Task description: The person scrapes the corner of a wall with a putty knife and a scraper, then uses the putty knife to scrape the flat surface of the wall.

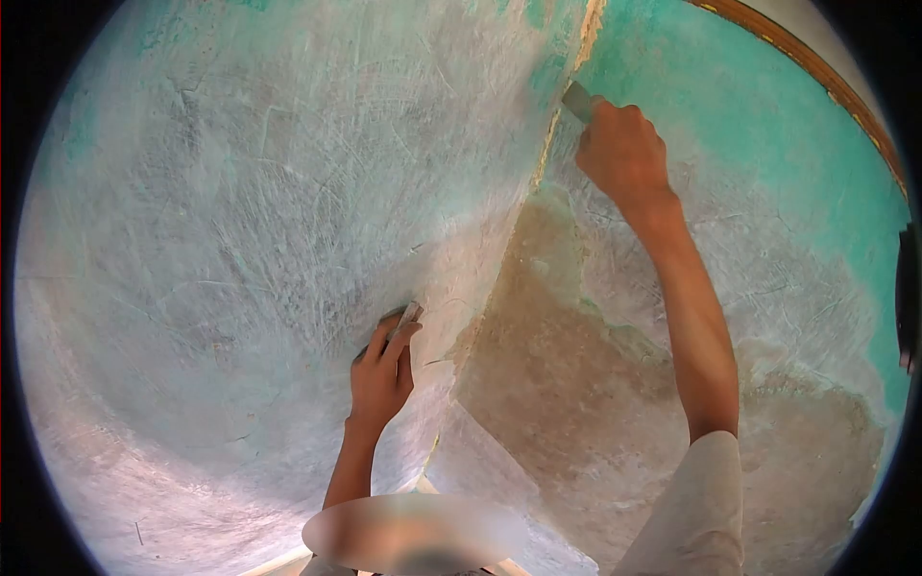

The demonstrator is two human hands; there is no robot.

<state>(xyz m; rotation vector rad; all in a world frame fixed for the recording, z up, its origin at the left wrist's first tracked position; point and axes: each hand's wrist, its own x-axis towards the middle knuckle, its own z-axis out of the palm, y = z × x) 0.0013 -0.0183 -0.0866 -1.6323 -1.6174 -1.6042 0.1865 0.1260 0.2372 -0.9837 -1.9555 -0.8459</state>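
My right hand (629, 158) is closed around a flat scraper (578, 101). Its blade meets the yellowish strip (547, 149) along the corner where two wall faces join. Lower and to the left, my left hand (382, 379) is against or very near the left wall face (269, 240), its fingers bent round a small, flat greyish piece (411, 313). What kind of piece that is, I cannot make out. Pale scratches and worn paint cover the left face. On the right face, green paint (730, 106) gives way to a bare brown patch (567, 374).
A brown wooden trim (797, 46) curves along the upper right edge of the wall. At the far right edge is a dark object (906, 298), only partly in view. A blurred oval covers part of the bottom middle.
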